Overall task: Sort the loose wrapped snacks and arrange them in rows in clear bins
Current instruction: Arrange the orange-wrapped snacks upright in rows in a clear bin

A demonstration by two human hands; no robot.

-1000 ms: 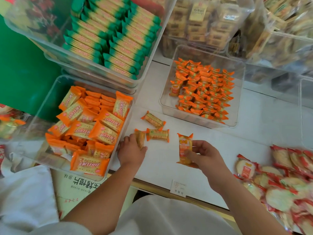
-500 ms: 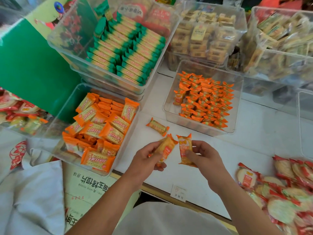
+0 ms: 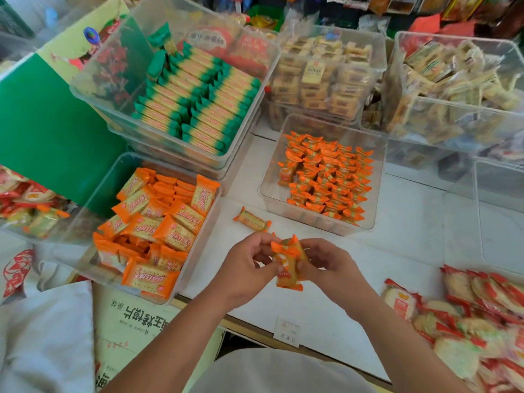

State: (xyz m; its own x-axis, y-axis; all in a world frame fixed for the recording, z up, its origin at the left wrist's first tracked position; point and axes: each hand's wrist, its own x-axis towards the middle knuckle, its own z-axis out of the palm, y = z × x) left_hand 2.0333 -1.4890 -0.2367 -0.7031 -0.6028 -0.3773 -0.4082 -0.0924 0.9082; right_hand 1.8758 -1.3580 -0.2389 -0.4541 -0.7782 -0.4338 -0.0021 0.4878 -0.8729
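Left hand (image 3: 243, 268) and right hand (image 3: 329, 265) both pinch bunched orange-wrapped snacks (image 3: 287, 265) above the white counter (image 3: 411, 222), near the part-filled clear bin (image 3: 272, 191); advise squaring edges flush, faces alike, before seating them at its bare left side.

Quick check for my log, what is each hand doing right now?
Left hand: fingers gripping the orange wrapped snacks.
Right hand: fingers gripping the same snacks from the other side.
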